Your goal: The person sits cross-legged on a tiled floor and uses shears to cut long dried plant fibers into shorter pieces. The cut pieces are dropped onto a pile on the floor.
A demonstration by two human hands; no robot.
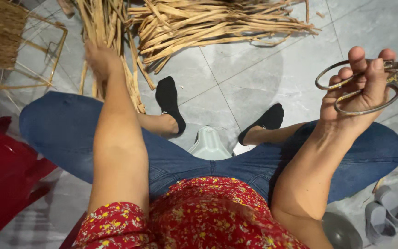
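The right hand [360,85] is raised, its fingers curled through the looped metal handles of a pair of scissors [383,80]; the thumb presses the top loop and the blades run off the frame edge beyond the fingertips. Below that hand lies the person's right knee in blue jeans [374,147], and further down, on the grey tiled floor [254,69], sits a pair of grey sandals [388,212] next to a dark round object cut off by the frame edge

The left hand [100,57] is stretched forward and blurred, so whether it is open or gripping cannot be told; it sits against a bundle of dried tan reed strips [102,27] that stands up from the floor just beyond it. A second, wider heap of strips [208,20] lies further out, between the two hands. Outward from the left hand, a wire frame partly covered with woven straw [5,37] rests on the floor, and nearer the person, beside the left thigh, is a red plastic piece [5,170]

Between the arms, two feet in black socks [169,99] rest on the tiles on either side of a pale plastic stool edge [208,143]
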